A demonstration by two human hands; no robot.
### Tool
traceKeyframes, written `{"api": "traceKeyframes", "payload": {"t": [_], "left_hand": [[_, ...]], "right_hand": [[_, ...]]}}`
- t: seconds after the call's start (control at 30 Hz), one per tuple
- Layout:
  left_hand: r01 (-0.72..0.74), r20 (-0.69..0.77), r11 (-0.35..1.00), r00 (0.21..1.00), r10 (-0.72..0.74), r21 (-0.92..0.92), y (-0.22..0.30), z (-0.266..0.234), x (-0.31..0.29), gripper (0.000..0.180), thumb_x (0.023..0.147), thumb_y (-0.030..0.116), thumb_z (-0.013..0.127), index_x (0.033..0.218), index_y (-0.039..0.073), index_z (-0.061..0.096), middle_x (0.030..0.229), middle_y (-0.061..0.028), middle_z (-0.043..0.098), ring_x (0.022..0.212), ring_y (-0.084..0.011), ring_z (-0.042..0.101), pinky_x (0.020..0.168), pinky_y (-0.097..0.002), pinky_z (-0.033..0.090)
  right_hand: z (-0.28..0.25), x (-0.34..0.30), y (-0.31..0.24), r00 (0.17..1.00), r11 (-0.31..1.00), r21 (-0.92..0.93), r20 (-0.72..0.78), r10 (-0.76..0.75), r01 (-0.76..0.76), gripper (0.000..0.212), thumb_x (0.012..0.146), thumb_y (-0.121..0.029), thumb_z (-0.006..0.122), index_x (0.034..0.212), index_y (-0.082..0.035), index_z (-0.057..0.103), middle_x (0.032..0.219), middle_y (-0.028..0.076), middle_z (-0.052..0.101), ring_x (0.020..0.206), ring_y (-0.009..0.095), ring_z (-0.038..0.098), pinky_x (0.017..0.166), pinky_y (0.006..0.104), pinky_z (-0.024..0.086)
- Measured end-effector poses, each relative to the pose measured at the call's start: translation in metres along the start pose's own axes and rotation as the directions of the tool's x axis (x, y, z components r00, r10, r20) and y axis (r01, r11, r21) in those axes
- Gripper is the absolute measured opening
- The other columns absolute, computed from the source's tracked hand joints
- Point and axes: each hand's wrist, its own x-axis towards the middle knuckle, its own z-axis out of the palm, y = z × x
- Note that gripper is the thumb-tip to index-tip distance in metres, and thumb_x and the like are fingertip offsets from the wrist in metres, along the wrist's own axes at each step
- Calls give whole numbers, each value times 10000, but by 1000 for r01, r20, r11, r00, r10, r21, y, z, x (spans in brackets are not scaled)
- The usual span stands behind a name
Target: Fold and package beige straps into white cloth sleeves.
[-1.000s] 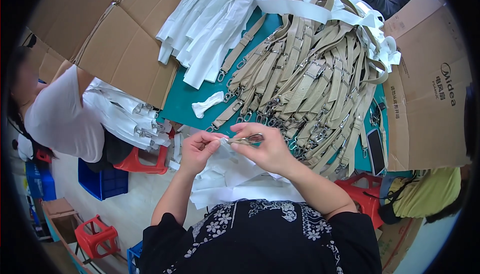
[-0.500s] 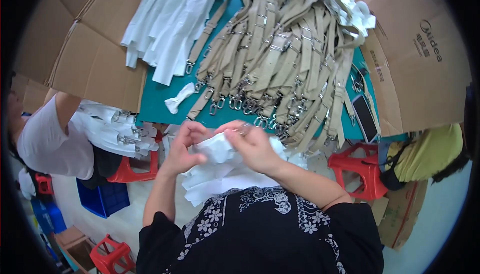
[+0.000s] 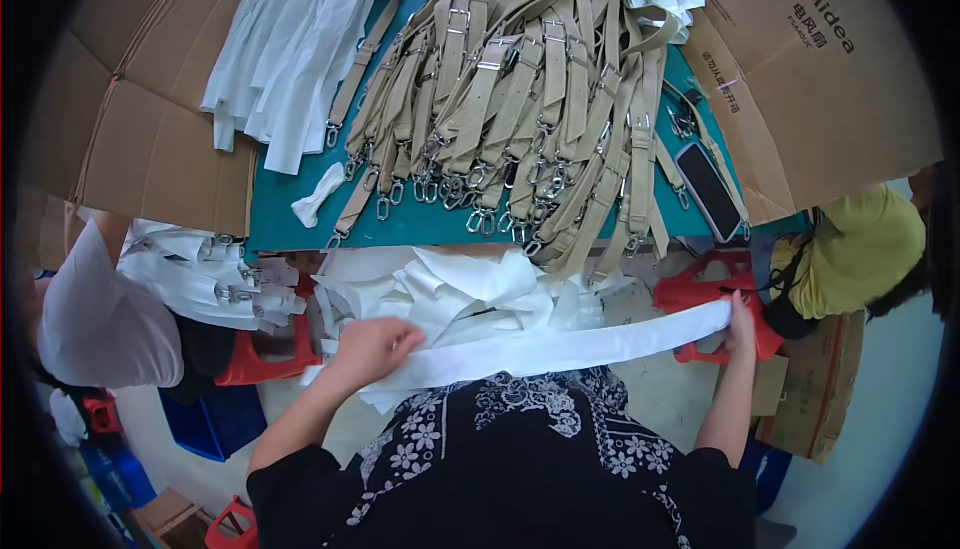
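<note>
A long white fabric strip (image 3: 560, 351) is drawn out sideways in front of my body. My right hand (image 3: 741, 324), out at the far right, grips one end of it. My left hand (image 3: 375, 351) hovers at the strip's left part with its fingers curled together; whether anything is pinched in them is hidden. Below the table edge, a loose heap of white strips (image 3: 450, 289) lies just beyond the stretched one. On the green table (image 3: 420, 224) rests a large bundle of beige straps (image 3: 520, 99) with metal buckles and snap hooks.
More white strips (image 3: 290, 59) lie at the table's far left, near a small knotted white piece (image 3: 318, 196). A phone (image 3: 708, 192) sits at the right. Cardboard boxes (image 3: 170, 129) flank the table. People sit on both sides, by red stools (image 3: 270, 349).
My hands were close together over a crumpled white piece. The right hand has since swung far right, and a white strip now stretches out long. The view has shifted slightly.
</note>
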Motion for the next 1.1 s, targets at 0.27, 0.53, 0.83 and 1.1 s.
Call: {"api": "traceKeyframes", "payload": {"t": [0.27, 0.53, 0.83, 1.1], "left_hand": [[169, -826, 961, 492, -275, -219, -77, 1, 22, 134, 803, 187, 602, 866, 72, 633, 656, -77, 554, 551, -205, 532, 515, -277, 409], [460, -741, 820, 668, -68, 340, -74, -80, 58, 192, 775, 255, 616, 911, 123, 649, 797, -50, 484, 705, -225, 530, 545, -337, 414], [203, -495, 970, 835, -241, -131, -8, -71, 56, 294, 661, 220, 725, 829, 51, 553, 798, -59, 543, 714, -219, 543, 601, -332, 441], [-294, 99, 953, 949, 300, -66, 58, -47, 57, 745, 550, 305, 796, 1171, 70, 456, 994, -127, 586, 927, -238, 548, 798, -339, 425]], "right_hand": [[69, 7, 39, 945, 728, -603, 200, -260, 328, 305, 825, -237, 563, 969, 30, 581, 855, 123, 632, 785, 176, 602, 722, 265, 458], [257, -151, -102, 467, 579, -235, 835, -291, 780, 169, 776, -139, 609, 882, -7, 604, 764, 69, 596, 664, 133, 545, 602, 240, 435], [336, -188, -57, 328, -19, -358, 875, -357, 933, 358, 646, -218, 686, 915, -39, 533, 902, 89, 519, 917, 243, 499, 725, 374, 442], [343, -208, -100, -29, 131, 85, 925, -379, 988, 277, 628, -194, 700, 830, -73, 554, 878, 86, 553, 888, 248, 524, 792, 362, 398]]}}
